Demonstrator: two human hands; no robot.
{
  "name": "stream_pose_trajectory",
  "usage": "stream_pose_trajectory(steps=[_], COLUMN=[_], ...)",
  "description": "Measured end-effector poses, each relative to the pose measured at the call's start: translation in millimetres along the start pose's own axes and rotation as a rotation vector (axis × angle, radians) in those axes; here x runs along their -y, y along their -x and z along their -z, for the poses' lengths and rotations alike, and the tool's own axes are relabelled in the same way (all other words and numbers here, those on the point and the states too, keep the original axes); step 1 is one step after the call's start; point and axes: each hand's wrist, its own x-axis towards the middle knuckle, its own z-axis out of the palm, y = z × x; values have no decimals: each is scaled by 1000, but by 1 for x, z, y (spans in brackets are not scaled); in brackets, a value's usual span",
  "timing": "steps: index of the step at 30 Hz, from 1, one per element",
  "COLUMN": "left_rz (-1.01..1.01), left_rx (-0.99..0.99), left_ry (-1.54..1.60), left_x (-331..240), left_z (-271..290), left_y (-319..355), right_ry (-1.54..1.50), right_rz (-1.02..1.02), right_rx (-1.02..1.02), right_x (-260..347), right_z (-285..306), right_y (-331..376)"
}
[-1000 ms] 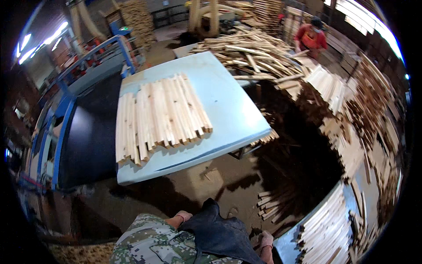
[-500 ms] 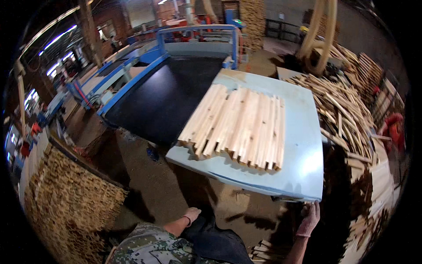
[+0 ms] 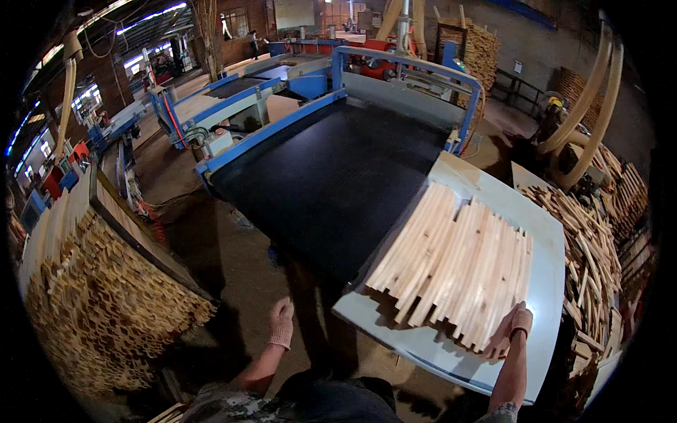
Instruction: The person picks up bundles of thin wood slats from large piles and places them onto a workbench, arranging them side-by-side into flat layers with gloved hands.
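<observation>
A row of pale wooden strips (image 3: 458,261) lies side by side on a light blue-grey table (image 3: 546,271). Their near ends are uneven and a few show dark knots. My right hand (image 3: 520,321), in a pinkish knit glove, is at the near right corner of the row; its fingers are mostly hidden, so whether they grip a strip cannot be told. Left of the table, over the floor, my left hand (image 3: 281,321), gloved too, is raised with its fingers extended and nothing in it.
A black conveyor belt (image 3: 324,183) in a blue frame (image 3: 275,127) adjoins the table's left side. A tall stack of strips (image 3: 113,310) stands at the left. Loose wood pieces (image 3: 578,247) are heaped on the right, below beige hoses (image 3: 582,106).
The view has swung left and nearer the table. My right hand has gone from the table's near corner to the strips' near right end. My left hand has risen and extended forward.
</observation>
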Motion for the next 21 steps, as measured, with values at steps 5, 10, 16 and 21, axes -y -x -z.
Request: stream_pose_trajectory(steps=[5,10,16,21], left_rz=[-76,-408,-548,-610], left_rx=[173,548,843,851], left_ry=[129,-226,-598,-743], left_x=[-158,-185,-214,-213], left_z=[-29,-122,-235,-275], left_y=[-18,-45,-42,-56], right_ry=[233,101,120,-84], right_rz=[-125,-126,-24,-183], right_rx=[-64,-97,-172,12], right_x=[78,56,22,14], right_z=[8,0,-16,-13], right_y=[55,37,-1,-35])
